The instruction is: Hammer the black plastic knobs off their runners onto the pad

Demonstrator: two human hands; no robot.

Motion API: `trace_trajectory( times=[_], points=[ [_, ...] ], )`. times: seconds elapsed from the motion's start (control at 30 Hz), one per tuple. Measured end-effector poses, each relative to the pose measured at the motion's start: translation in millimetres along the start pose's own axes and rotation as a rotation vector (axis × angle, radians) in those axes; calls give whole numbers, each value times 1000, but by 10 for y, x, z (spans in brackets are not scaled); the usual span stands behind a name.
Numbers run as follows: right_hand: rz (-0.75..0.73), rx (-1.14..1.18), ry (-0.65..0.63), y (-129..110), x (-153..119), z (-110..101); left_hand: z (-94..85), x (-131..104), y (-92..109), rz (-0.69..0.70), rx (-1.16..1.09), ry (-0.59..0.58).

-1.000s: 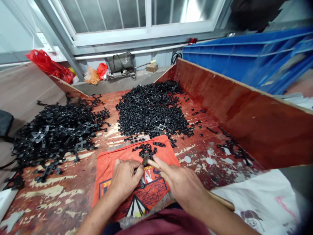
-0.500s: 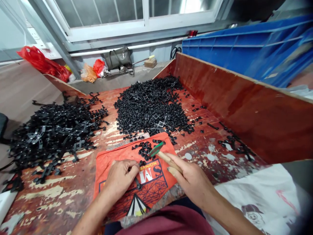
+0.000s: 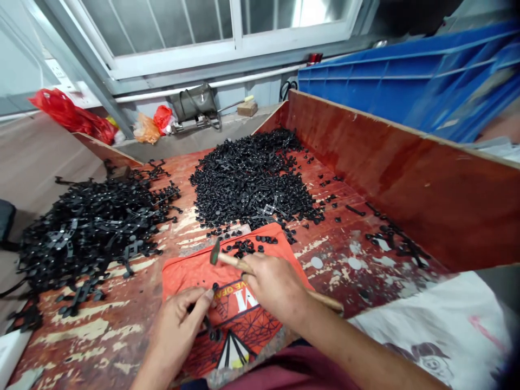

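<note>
My right hand (image 3: 274, 284) is closed around the wooden handle of a hammer (image 3: 231, 261). Its dark green head is raised over the orange printed cloth (image 3: 182, 271), up and to the right of my left fingers. Thumb and forefinger of my left hand (image 3: 182, 314) pinch a black jointed plastic piece (image 3: 215, 335) low over the cloth; the palm hides much of it. Its round end shows below the fingers, and another black knob sits at the fingertips. Several small black caps (image 3: 244, 248) lie loose on the far part of the cloth.
A large heap of black parts (image 3: 252, 179) lies beyond the cloth, with a heap of linked black pieces (image 3: 93, 216) to the left. A red-brown board (image 3: 385, 173) walls off the right side, before a blue crate (image 3: 377, 86). A white bag (image 3: 439, 319) lies at front right.
The hammer has swung left with my right hand, its head now nearer my left fingers. My left hand has shifted slightly down and left, still pinching the black piece.
</note>
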State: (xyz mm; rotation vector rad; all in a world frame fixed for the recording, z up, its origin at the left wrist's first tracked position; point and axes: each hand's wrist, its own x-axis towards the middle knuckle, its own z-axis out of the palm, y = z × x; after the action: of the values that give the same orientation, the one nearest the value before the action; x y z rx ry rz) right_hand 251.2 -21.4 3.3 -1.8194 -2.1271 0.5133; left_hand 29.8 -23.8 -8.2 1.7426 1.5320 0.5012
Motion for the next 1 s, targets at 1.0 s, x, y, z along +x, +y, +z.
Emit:
trace_trajectory(
  times=[1.0],
  points=[
    [8, 298, -197, 284, -583, -52, -110, 206, 41, 57, 227, -46]
  ],
)
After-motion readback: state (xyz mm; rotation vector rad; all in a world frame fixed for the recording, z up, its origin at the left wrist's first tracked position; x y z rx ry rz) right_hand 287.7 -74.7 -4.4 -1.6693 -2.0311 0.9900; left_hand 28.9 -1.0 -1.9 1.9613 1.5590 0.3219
